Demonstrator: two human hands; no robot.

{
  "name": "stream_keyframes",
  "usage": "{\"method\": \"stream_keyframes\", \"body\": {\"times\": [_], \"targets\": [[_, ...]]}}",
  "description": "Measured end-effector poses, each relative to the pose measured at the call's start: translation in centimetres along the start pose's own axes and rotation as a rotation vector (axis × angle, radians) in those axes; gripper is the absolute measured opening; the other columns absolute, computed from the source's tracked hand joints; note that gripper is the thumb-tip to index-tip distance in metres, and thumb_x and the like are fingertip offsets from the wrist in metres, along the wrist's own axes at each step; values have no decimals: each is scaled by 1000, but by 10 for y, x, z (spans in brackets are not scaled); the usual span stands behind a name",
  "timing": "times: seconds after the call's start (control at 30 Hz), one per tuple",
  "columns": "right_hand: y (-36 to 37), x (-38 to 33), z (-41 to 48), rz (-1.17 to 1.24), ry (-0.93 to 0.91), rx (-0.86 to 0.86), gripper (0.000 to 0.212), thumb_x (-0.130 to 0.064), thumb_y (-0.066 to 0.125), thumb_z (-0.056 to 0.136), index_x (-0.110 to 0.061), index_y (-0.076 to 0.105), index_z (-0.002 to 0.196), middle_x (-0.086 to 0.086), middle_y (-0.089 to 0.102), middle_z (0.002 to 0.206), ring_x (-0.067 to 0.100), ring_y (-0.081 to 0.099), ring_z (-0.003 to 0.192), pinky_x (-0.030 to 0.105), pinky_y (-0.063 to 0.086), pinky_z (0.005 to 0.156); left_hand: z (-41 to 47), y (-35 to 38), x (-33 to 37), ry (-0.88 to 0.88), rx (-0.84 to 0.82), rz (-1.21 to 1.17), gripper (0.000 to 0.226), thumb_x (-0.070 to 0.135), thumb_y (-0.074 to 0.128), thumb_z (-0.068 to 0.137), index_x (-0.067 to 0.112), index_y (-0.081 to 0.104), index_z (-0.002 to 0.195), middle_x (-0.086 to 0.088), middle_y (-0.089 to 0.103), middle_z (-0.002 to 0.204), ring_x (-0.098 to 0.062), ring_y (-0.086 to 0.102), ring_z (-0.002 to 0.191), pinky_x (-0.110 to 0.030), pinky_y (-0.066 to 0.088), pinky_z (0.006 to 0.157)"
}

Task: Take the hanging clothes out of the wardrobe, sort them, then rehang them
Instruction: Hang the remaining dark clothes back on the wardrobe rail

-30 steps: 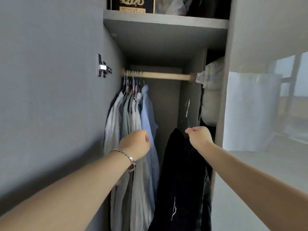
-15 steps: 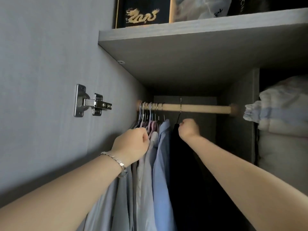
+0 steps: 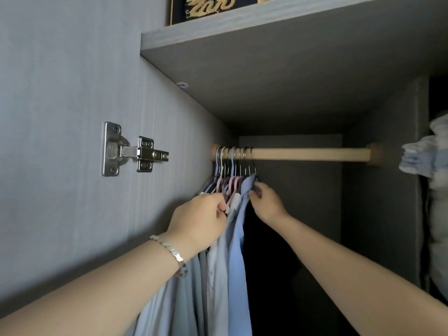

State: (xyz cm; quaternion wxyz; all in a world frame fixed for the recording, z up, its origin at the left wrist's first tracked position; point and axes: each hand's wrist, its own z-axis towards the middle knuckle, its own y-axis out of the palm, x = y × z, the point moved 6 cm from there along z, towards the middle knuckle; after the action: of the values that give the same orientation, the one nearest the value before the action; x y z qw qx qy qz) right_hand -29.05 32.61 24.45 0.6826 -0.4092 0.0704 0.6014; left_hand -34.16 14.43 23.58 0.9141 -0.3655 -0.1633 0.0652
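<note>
Head view into an open wardrobe. Wooden rod (image 3: 310,154) runs horiz. under the grey shelf (image 3: 291,57), w/ all hangers (image 3: 232,166) bunched at its left end, close to the side panel (image 3: 60,93). Shirts (image 3: 232,263) (pale grey, white, light blue) hang from them, packed tight. A dark garment (image 3: 266,263) hangs just right of the blue shirt, its hook last in the row. Left hand (image 3: 201,221), bracelet (image 3: 169,253) at the wrist, enters from lower left. Its fingers are curled into the shirts at shoulder level, gripping cloth just below the hanger necks. Right hand (image 3: 266,204) enters from lower right. Its fingers are curled at the top of the dark garment and touch the blue shirt's collar; whether they pinch cloth or hanger cannot be told. The two hands are near each other, w/ the blue shirt btwn them. Metal hinge (image 3: 131,150) is screwed to the side panel, left of the rod end. On the shelf is a black box (image 3: 208,6) w/ a gold dragon, cut off by the top edge. At far right, in the next compartment, is folded bedding (image 3: 431,156), blurred.
</note>
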Motion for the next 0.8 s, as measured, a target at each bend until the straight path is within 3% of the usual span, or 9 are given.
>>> {"method": "stream_keyframes", "body": {"times": [0.1, 0.2, 0.23, 0.33, 0.4, 0.5, 0.6, 0.7, 0.8], "targets": [[-20, 9, -32, 9, 75, 97, 26, -7, 48, 92, 0, 63, 112, 19, 64, 116, 32, 58, 110, 31, 43, 91, -7, -6, 3, 26, -3, 11, 18, 15, 44, 91, 21, 58, 99, 7, 61, 98, -17, 55, 80, -25, 39, 65], [-26, 17, -74, -103, 222, -91, 30, -11, 49, 92, -3, 57, 120, 16, 61, 120, 28, 59, 109, 30, 46, 89, -22, -11, 19, 95, -4, 16, 19, 14, 42, 91, 15, 58, 102, 6, 57, 93, -19, 53, 85, -25, 37, 68], [-28, 19, -91, -141, 294, -178, 36, -14, 50, 92, -3, 50, 127, 16, 60, 119, 24, 59, 102, 29, 48, 82, -29, -11, 26, 131, -4, 20, 20, 14, 41, 92, 15, 58, 103, 6, 56, 95, -19, 54, 88, -25, 34, 68], [-41, 22, -153, -167, 511, -341, 39, -12, 48, 94, 1, 40, 130, 7, 55, 80, 13, 50, 62, 18, 40, 42, -54, -2, 49, 234, -74, 32, 23, 14, 38, 94, 16, 55, 109, 1, 59, 102, -20, 56, 88, -28, 31, 58], [-56, 24, -197, -175, 584, -347, 35, -8, 46, 94, 3, 44, 128, 3, 50, 70, 10, 46, 54, 13, 36, 34, -76, 16, 63, 273, -225, 30, 22, 13, 39, 93, 12, 55, 107, -3, 60, 93, -22, 53, 78, -28, 30, 53], [-78, 27, -270, -251, 628, -379, 31, -9, 48, 93, 5, 55, 120, 0, 51, 66, 9, 47, 53, 16, 41, 48, -120, 48, 86, 304, -476, 45, 20, 18, 41, 93, 10, 56, 103, -5, 61, 94, -21, 53, 78, -27, 37, 60], [-110, 35, -354, -285, 725, -380, 20, -10, 47, 94, -2, 61, 106, -1, 52, 67, 9, 48, 56, 18, 41, 55, -181, 75, 122, 376, -674, 46, 23, 23, 43, 93, 12, 57, 108, -4, 61, 105, -25, 59, 96, -29, 44, 75], [-160, 46, -453, -352, 880, -309, 9, -10, 46, 94, -12, 54, 92, -3, 52, 66, 7, 49, 54, 17, 41, 54, -253, 95, 176, 506, -870, -7, 24, 20, 43, 91, 9, 61, 103, -2, 60, 84, -22, 58, 81, -25, 40, 63], [-221, 53, -571, -422, 1093, -198, 20, -8, 44, 93, -1, 61, 100, 5, 60, 71, 7, 50, 46, 16, 40, 50, -328, 102, 243, 678, -937, -20, 24, 18, 45, 86, 8, 63, 98, -6, 63, 85, -25, 61, 83, -24, 40, 65]]}}
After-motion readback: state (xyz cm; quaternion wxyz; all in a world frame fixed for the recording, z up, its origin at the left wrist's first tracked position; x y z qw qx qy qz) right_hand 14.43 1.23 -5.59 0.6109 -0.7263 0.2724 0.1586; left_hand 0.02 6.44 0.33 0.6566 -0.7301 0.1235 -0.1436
